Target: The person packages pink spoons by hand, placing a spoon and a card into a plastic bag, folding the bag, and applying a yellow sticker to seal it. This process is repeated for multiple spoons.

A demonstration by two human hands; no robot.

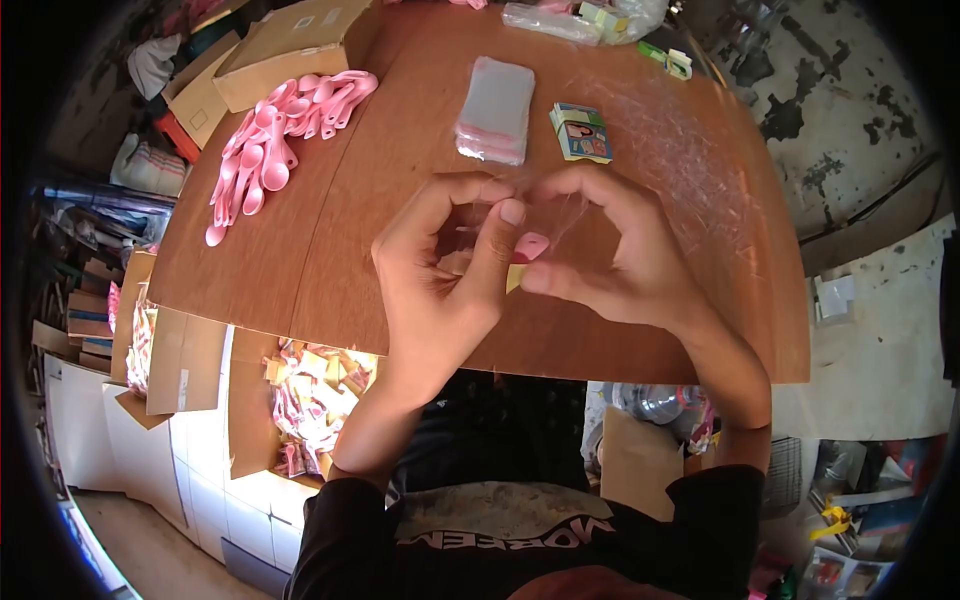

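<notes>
Head view, single frame. Left hand (440,265) and right hand (610,250) raised together just above the table (330,250), fingertips meeting over its near edge. Both pinched on a small clear plastic bag (560,212), thin and glossy, barely visible against the wood. Pink spoon (531,245) lodged between the fingertips, only its rounded bowl showing; small yellowish card (514,278) just beneath it, also gripped. Whether spoon and card already sit inside the bag: cannot tell.

Risks, as judged: slippery film and a light pinch could let the spoon slide out and drop over the near edge into the carton of packets (310,400) below; thin film could crease or tear under the thumbnail; card could fold if forced.

Materials noted: table of smooth reddish-brown board, matte, sunlit. Heap of pink spoons (275,140) at far left, moulded plastic, oval bowls, slim handles, lying tangled. Stack of clear bags (495,110) at centre, flat, rectangular, pink-edged. Stack of printed cards (582,133) just beside it, squared, colourful. Cardboard box (290,45) at the far corner, brown, plain.
</notes>
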